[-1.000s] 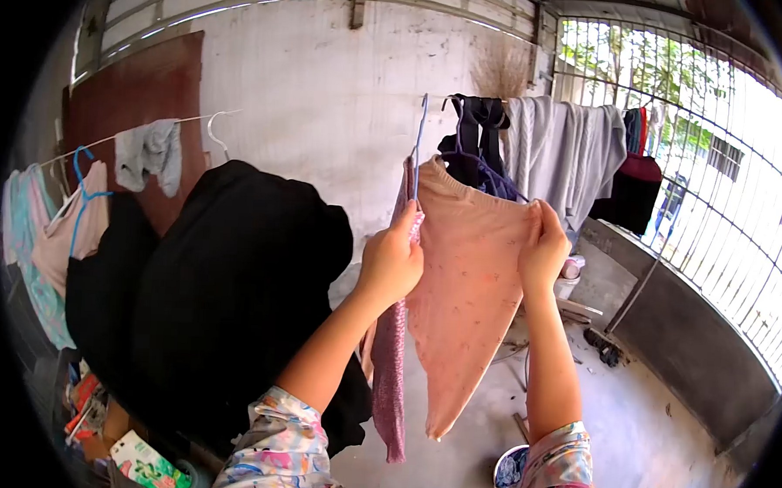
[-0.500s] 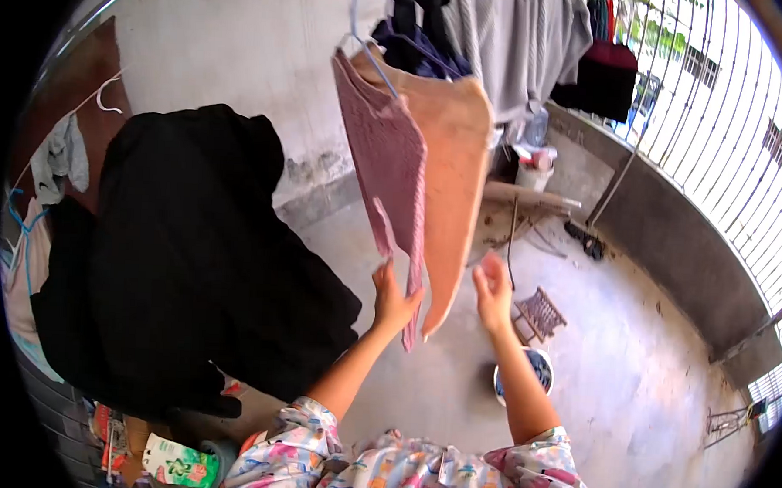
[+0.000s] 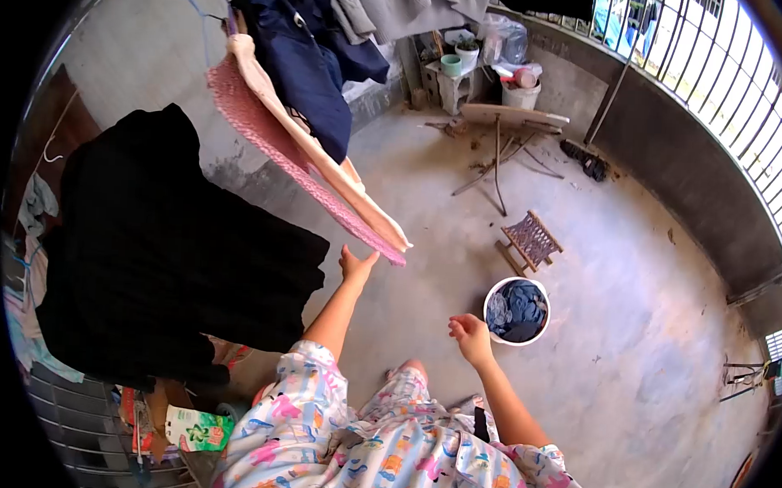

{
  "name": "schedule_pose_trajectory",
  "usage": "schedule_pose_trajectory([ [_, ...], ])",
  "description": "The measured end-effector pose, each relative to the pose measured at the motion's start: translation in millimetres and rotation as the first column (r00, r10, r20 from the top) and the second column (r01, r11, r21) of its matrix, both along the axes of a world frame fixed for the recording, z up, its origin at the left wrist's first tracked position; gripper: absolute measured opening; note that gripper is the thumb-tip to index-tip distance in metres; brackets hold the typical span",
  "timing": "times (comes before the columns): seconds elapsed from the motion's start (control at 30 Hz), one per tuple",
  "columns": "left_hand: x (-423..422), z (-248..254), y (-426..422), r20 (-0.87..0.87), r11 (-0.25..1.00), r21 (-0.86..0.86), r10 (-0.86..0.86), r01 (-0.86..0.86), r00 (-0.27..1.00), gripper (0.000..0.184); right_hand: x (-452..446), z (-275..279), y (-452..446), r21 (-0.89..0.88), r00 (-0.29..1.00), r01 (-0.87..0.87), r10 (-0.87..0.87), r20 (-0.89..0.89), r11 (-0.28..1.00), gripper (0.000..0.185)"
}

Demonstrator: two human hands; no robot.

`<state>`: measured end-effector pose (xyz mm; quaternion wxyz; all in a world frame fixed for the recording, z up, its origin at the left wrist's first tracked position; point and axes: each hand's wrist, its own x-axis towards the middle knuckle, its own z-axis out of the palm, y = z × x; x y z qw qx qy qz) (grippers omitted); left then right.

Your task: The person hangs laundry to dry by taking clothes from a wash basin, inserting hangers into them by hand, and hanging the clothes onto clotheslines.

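The pink garment (image 3: 282, 143) hangs at the upper left of centre from a blue hanger (image 3: 196, 13), with its lower tip swung toward the middle. Just below that tip is my left hand (image 3: 355, 264), fingers apart and holding nothing; whether it touches the cloth is unclear. My right hand (image 3: 469, 335) is empty over the floor with its fingers loosely parted, left of a white bucket (image 3: 544, 325). Dark blue clothes (image 3: 517, 309) lie in the bucket. A navy garment (image 3: 307, 61) hangs behind the pink one.
Large black clothing (image 3: 164, 251) hangs at the left. A small woven stool (image 3: 532, 241) stands behind the bucket, and a folding table (image 3: 514, 117) farther back. Grey clothes (image 3: 401, 9) hang at the top. A green and white packet (image 3: 198, 429) is at the lower left.
The view has tilted down toward the floor. Both hands have let go of the pink garment and come down from it. It now hangs edge-on and slanted, and the bucket shows fully.
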<state>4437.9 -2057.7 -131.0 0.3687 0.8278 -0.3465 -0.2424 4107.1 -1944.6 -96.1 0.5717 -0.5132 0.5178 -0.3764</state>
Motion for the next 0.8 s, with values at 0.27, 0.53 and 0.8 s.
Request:
schedule_pose_trajectory([
  [0.27,-18.7,-51.3,-19.8,-0.275,0.931,0.26,0.324,-0.255,0.905,0.114,-9.7,-47.0,-51.5,0.144,0.998,0.01,-0.02,0.064,0.99,0.019],
  [0.53,-43.4,-58.1,-67.9,-0.977,0.939,-0.056,0.018,-0.338,0.212,0.06,4.3,-84.7,-132.1,0.674,0.999,-0.001,-0.023,0.027,0.739,0.038],
  [0.8,-123.9,-2.8,-58.0,-0.975,0.928,0.206,0.221,-0.309,0.014,0.046,57.5,-77.4,-245.9,0.73,0.547,-0.271,-0.524,0.653,0.627,0.031],
])
